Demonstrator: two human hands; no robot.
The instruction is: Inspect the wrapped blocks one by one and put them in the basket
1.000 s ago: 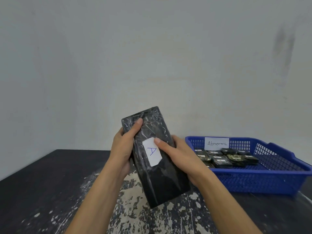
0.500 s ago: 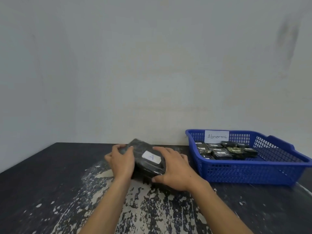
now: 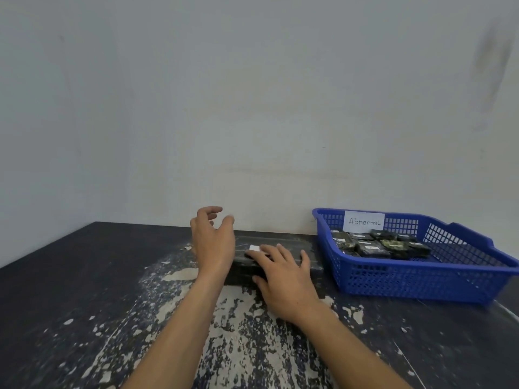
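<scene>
We see the block (image 3: 283,245) lying flat near the table's (image 3: 84,276) far edge, just left of the basket (image 3: 421,284). Our right hand (image 3: 283,279) rests open-palmed on it; our left hand (image 3: 212,240) hovers open, holding nothing.

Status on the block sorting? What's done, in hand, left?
Done: several small dark wrapped blocks lie in the blue plastic basket labelled "Abnormal". In hand: a large black wrapped block lies flat on the table; the right hand rests on it, the left hand hovers open above. Left: no other loose blocks are visible.
</scene>
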